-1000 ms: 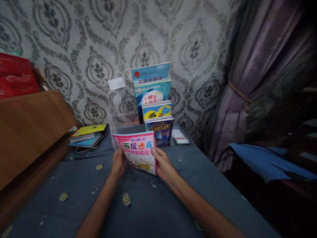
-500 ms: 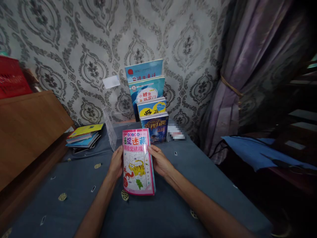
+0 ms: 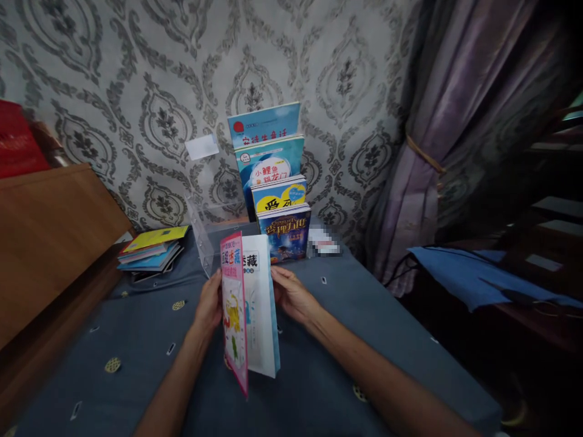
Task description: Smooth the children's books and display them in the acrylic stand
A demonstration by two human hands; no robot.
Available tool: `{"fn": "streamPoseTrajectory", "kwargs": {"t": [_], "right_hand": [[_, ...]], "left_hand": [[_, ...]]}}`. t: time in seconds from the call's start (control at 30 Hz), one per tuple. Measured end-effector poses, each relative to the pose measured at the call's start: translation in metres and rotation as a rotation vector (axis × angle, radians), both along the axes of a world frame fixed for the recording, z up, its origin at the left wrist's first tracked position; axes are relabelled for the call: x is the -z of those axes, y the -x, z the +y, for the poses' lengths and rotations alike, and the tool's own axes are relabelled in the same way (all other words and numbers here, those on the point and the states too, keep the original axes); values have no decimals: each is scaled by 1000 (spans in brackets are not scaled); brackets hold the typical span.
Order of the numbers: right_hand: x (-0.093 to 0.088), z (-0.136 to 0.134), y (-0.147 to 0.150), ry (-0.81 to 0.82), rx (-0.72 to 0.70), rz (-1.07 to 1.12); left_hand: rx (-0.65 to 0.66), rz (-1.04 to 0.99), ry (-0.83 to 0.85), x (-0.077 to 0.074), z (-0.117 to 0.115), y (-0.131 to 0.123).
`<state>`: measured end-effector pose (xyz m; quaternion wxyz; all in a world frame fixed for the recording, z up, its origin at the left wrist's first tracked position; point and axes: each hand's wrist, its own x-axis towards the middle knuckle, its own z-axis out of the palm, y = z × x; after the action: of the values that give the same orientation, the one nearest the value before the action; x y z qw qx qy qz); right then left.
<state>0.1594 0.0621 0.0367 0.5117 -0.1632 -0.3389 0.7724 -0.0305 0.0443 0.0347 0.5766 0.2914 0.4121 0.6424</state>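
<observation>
A pink-bordered children's picture book (image 3: 233, 303) with a yellow tiger on its cover is held upright above the bed-like surface. Its front cover has swung out to the left, baring a white title page (image 3: 259, 309). My left hand (image 3: 209, 306) grips the spine side, fingers partly hidden behind the cover. At the right edge, my right hand (image 3: 294, 294) pinches the pages, thumb towards me. Just beyond the book, a clear tiered book stand (image 3: 200, 243) carries several upright books (image 3: 285, 233) on its right side, stepped from a tall blue one at the back.
A pile of thin books (image 3: 152, 252) with a yellow one on top lies at the left, beside a wooden panel (image 3: 59, 237). Dark blue cloth (image 3: 150, 340) covers the surface. Right of it are a tied purple curtain (image 3: 426, 152) and a blue cloth (image 3: 473, 273).
The picture book's front cover was closed and facing me; now it is turned open to the left and the title page shows. Both hands stay at the book's sides.
</observation>
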Motion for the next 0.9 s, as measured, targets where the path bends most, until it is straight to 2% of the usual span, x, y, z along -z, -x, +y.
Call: {"fn": "streamPoseTrajectory", "kwargs": {"t": [0.17,0.33,0.53,0.67,0.9], "right_hand": [[-6,-2,-1,4,32,-8],[-3,-1,0,3,62,-63],[-2,-2,-2,-57,101,-160],[-4,1,-7,-63,191,-222],[2,7,-11,-167,269,-404]], "left_hand": [[-55,22,-14,-6,-1,1],[-138,50,-47,-10,-2,0],[-206,87,-84,-4,1,0],[-267,65,-99,1,3,2],[-299,80,-148,-3,-1,-5]]}}
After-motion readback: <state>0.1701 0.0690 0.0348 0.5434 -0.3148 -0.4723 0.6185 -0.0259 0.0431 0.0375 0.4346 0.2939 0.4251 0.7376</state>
